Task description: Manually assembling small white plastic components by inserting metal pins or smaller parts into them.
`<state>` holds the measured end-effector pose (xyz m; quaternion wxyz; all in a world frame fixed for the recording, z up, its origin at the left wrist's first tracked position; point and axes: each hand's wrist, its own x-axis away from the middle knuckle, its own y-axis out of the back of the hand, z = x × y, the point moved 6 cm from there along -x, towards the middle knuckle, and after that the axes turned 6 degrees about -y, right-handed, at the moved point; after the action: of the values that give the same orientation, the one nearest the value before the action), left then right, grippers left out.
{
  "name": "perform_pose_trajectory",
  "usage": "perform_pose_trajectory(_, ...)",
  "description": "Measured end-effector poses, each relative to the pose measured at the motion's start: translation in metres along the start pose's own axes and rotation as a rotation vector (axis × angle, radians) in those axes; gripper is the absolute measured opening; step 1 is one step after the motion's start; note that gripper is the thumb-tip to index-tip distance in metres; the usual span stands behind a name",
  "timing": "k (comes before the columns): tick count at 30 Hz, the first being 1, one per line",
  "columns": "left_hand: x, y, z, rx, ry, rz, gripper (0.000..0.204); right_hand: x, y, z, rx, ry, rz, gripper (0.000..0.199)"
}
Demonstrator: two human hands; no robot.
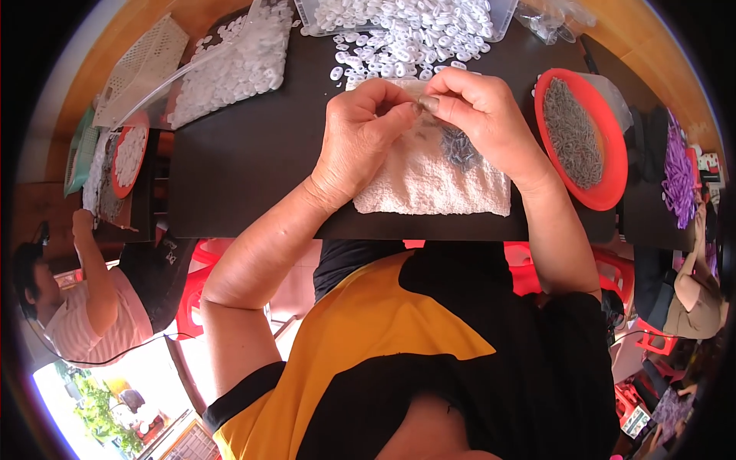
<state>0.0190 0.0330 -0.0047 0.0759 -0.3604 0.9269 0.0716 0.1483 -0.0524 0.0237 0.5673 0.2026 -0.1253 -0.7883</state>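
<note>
Over a white towel (422, 184) my left hand (356, 142) and my right hand (483, 115) meet fingertip to fingertip. Both are closed in a pinch; whatever lies between the fingertips is too small and covered to make out. Below my right hand, a little heap of thin grey metal pieces (460, 148) rests on the cloth. Just beyond my fingers, many small white oval pieces with holes (406, 57) spread over the dark table (253, 165). They spill from a clear plastic bin (502, 23) at the far edge.
A red oval dish (613, 172) of grey metal pieces stands at the right. Far left lies a clear bag (238, 69) full of white pieces, beside a white perforated basket (146, 65). Other people sit at both sides, one in a striped shirt (100, 314) at left.
</note>
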Motion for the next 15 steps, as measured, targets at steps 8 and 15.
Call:
perform_pose_trajectory(8,0.002,-0.002,0.007,0.211,0.103,0.014,0.011,0.002,-0.005,0.003,-0.107,0.011,0.008,0.005)
perform_pose_trajectory(15,0.003,0.003,0.011,0.556,0.351,0.018,0.011,-0.001,-0.011,0.003,-0.194,-0.007,-0.004,0.01)
